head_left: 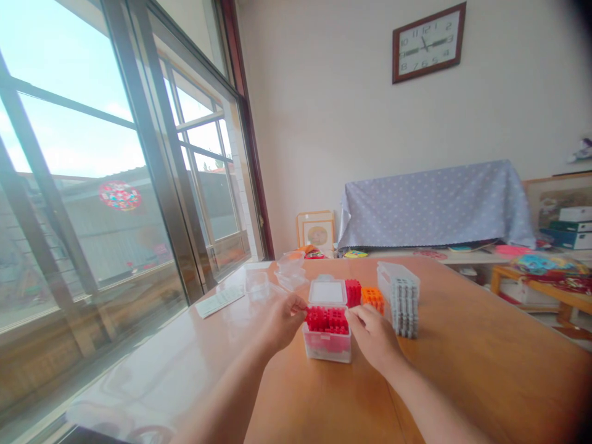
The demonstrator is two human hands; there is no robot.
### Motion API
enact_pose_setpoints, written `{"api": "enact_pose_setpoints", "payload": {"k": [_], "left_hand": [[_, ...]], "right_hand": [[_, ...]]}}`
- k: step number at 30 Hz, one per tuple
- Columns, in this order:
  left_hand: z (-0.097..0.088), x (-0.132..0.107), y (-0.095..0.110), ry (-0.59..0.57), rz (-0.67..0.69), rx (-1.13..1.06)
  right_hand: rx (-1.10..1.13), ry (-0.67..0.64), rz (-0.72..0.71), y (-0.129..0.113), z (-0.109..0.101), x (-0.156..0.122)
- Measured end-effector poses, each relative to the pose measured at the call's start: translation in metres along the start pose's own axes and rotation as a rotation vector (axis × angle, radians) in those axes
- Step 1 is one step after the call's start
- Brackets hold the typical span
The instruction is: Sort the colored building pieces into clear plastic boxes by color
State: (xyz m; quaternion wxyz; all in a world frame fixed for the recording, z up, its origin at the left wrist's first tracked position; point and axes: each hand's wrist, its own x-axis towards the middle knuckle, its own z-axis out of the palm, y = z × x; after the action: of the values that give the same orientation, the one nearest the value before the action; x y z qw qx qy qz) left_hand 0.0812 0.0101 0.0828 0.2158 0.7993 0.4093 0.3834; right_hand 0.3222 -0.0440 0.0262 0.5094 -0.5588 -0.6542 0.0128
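Note:
A small clear plastic box (327,348) with its lid (327,292) flipped back stands on the table, filled with red toothed plastic pieces. Above its rim sits a row of red plastic pieces (326,317), pinched at the left end by my left hand (287,319) and at the right end by my right hand (375,333). Both hands have thumb and fingers closed. Just behind the box are a red stack (353,293) and an orange stack (372,300) of similar pieces. A tall grey stack (404,307) stands to the right of my right hand.
Behind the grey stack is a clear container (398,271). Several clear tubs (291,271) and a printed sheet (221,300) lie at the left on the wooden table (467,345). Large windows (87,185) border the left side. A cloth-covered thing (435,206) stands beyond.

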Motion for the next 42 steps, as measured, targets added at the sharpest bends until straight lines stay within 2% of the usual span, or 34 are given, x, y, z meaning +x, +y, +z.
{"api": "enact_pose_setpoints", "payload": {"k": [5, 11, 16, 20, 24, 29, 36, 42], "left_hand": [[0.006, 0.0, -0.006, -0.002, 0.041, 0.089], [0.008, -0.003, -0.008, -0.118, 0.007, 0.15], [0.009, -0.005, -0.003, -0.153, 0.028, 0.189], [0.008, -0.004, -0.001, -0.126, 0.084, 0.225], [0.009, -0.003, 0.001, -0.103, 0.065, 0.243], [0.008, -0.004, 0.014, -0.128, 0.051, 0.279], [0.004, -0.007, 0.044, -0.26, 0.062, 0.448], [0.008, -0.005, 0.045, -0.301, 0.085, 0.607]], "right_hand": [[0.018, -0.005, -0.003, -0.003, -0.002, 0.0], [0.017, 0.001, -0.008, -0.003, -0.003, 0.001], [0.02, -0.004, -0.01, -0.002, -0.002, 0.001], [0.035, -0.012, -0.007, -0.002, -0.002, 0.001], [0.04, -0.01, -0.002, -0.004, -0.003, 0.0], [0.027, -0.002, -0.006, -0.005, -0.003, 0.0], [0.026, 0.004, -0.01, -0.005, -0.004, 0.001], [0.027, -0.002, 0.002, -0.004, -0.003, 0.001]]}}
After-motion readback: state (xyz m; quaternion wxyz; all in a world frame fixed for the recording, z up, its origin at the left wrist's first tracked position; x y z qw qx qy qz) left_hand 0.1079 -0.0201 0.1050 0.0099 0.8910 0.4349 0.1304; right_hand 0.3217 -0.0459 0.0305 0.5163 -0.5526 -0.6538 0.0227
